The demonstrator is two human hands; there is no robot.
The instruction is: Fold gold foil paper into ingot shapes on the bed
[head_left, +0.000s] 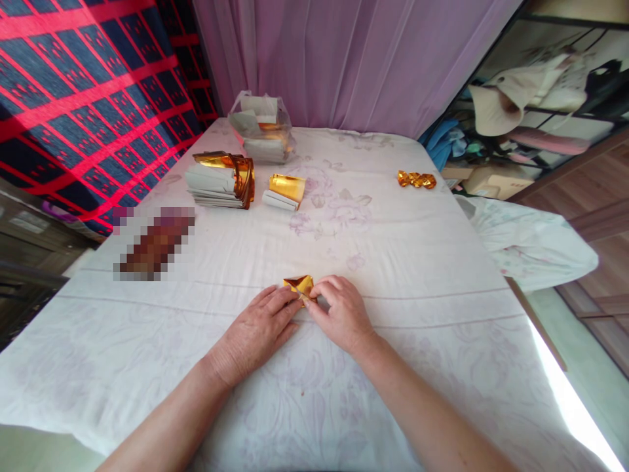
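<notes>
A small folded piece of gold foil paper (300,283) lies on the white flowered cloth in front of me, its far side standing up in creased flaps. From the left, my left hand (258,331) presses its fingertips on the paper, fingers close together. My right hand (344,316) pinches the paper's right side between thumb and bent fingers. The fingertips of both hands nearly meet and cover the near part of the fold. Farther off are a thick stack of gold foil sheets (219,183) with pale backs and a smaller curled bunch of sheets (285,190).
A clear plastic bag (265,131) of more sheets stands at the back. Several folded gold pieces (417,179) sit in a row at the far right. A blurred-out patch (154,244) covers something on the left. Shelves (540,98) stand beyond the cloth-covered surface (417,262).
</notes>
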